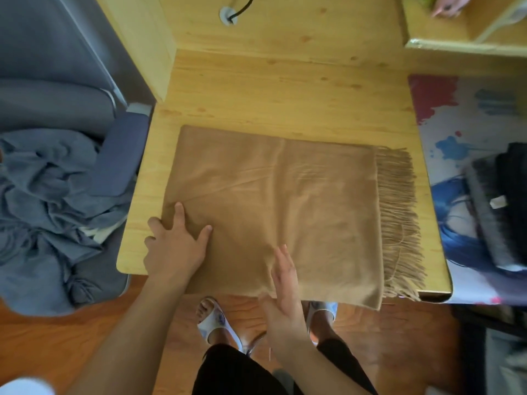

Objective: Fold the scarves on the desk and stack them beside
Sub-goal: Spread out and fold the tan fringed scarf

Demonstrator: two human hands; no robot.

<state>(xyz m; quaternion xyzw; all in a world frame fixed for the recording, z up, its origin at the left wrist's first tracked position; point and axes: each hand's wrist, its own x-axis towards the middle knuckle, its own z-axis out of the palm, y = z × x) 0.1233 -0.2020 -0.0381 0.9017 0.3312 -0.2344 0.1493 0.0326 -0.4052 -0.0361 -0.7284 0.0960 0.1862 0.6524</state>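
Observation:
A tan scarf [285,201] lies folded flat on the wooden desk [285,89], its fringe [399,223] at the right end and its near edge hanging slightly over the desk front. My left hand [175,246] rests spread on the scarf's near left corner, fingers straight. My right hand [282,286] lies over the scarf's near edge with fingers extended, holding nothing. A dark grey and black folded scarf [499,203] sits on the patterned mat at the right.
A colourful mat [462,124] covers the desk's right part. A grey chair with crumpled blue cloth [51,201] stands at the left. A cable hole [228,15] is at the back. Another person's hand [447,7] shows top right. My slippered feet [216,323] stand below.

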